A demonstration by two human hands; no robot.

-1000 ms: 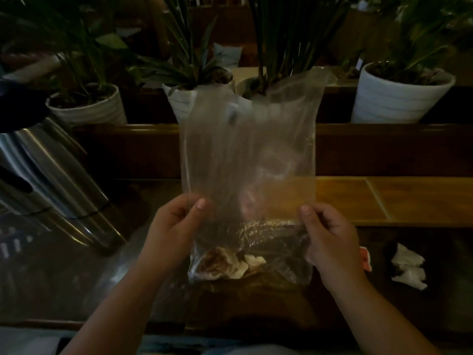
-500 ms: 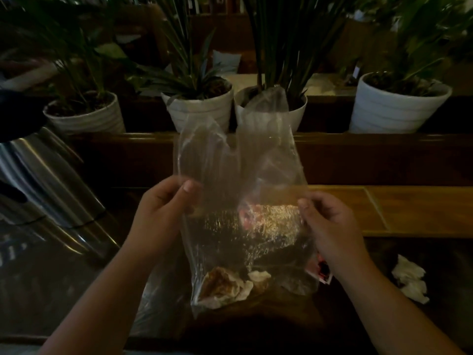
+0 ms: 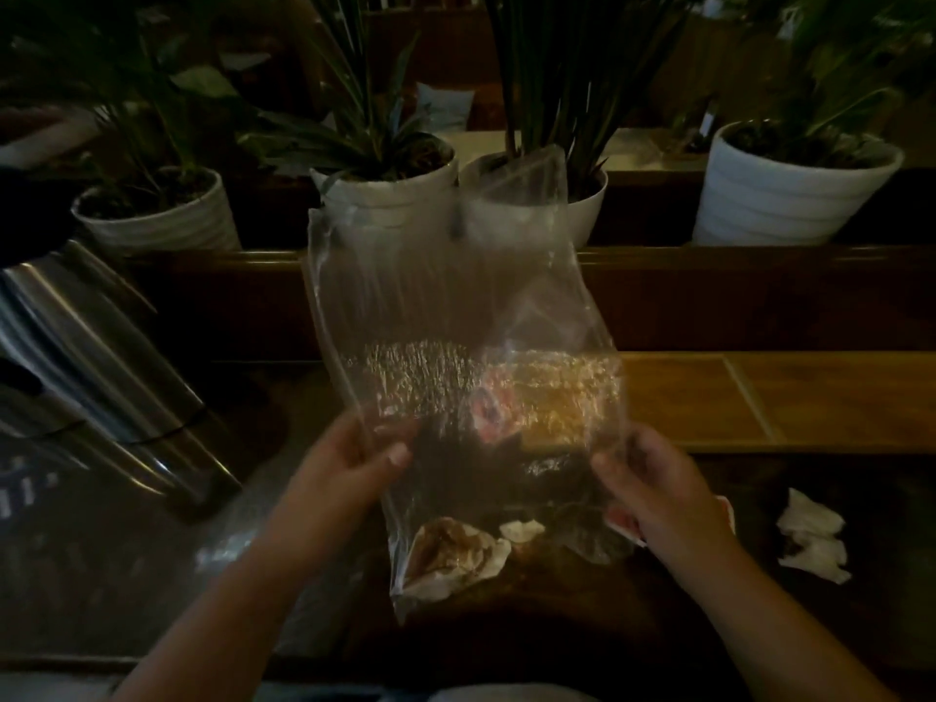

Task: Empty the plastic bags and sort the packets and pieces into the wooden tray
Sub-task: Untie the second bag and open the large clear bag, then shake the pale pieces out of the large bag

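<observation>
Both hands, left (image 3: 349,466) and right (image 3: 653,494), pinch the bag (image 3: 456,347) upright by its sides, fingers closed on plastic. That likely keeps the pieces (image 3: 451,554) settled at its bottom for emptying.

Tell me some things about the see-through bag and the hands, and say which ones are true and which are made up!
1. Both hands hold the clear plastic bag. True: the left hand grips its left edge, the right hand its right edge.
2. The bag is empty. False: crumpled brownish and white pieces lie at its bottom.
3. White plant pots stand behind the bag. True.
4. The crumpled white paper is inside the bag. False: it lies on the dark table, right of the right hand.
5. The bag lies flat on the table. False: it is held upright.
</observation>
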